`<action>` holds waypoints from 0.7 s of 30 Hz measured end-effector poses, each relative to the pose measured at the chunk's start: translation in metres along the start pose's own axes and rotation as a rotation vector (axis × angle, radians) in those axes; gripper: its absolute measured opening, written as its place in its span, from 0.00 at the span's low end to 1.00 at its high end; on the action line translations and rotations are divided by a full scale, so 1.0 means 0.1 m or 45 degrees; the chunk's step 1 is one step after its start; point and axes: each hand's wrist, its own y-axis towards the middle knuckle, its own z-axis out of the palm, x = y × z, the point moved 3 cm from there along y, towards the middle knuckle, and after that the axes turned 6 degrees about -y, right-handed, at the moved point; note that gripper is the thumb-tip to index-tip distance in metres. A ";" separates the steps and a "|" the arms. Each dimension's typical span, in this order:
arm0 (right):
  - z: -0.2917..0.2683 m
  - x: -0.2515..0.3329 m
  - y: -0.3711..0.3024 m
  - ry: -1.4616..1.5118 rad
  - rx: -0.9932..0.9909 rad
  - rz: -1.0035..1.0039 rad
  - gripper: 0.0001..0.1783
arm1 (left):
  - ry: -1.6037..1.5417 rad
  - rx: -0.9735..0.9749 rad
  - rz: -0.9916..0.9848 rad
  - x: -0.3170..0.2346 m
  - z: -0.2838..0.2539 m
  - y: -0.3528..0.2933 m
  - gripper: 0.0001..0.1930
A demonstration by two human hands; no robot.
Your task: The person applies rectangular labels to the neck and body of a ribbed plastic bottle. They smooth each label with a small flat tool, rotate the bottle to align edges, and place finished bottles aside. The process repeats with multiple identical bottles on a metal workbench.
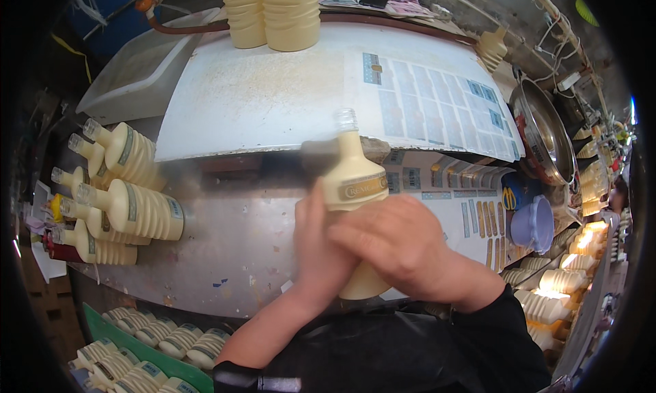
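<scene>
A cream-coloured bottle (352,169) with a clear threaded neck stands nearly upright in front of me, tilted slightly. A dark gold label (362,188) crosses its shoulder. My left hand (316,246) is blurred and grips the bottle's left side, fingers pointing up along it. Across the ribbed body lies my right hand (393,241), its fingers curled and closed against the bottle. Both hands hide most of the bottle's middle; its rounded base shows below them.
Several labelled cream bottles (137,208) stand at the left of the grey table (225,256). Label sheets (437,99) lie on the raised white board (266,85), with gold and blue strips (488,222) below right. A purple basket (533,223) and metal pan (547,130) sit at right. Bottles fill a green crate (130,338) at lower left.
</scene>
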 end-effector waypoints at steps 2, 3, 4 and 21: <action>-0.03 -0.11 0.07 -0.047 -0.012 0.109 0.18 | -0.109 0.002 -0.057 -0.01 0.02 0.00 0.50; -0.07 -0.17 0.13 -0.139 -0.029 0.200 0.18 | -0.160 0.002 -0.086 -0.01 0.02 -0.01 0.51; -0.10 -0.22 0.16 -0.230 -0.045 0.290 0.18 | -0.189 0.003 -0.093 0.00 0.02 -0.01 0.51; 0.04 -0.12 0.01 0.059 0.000 0.190 0.15 | -0.232 0.019 -0.158 -0.07 0.04 0.03 0.50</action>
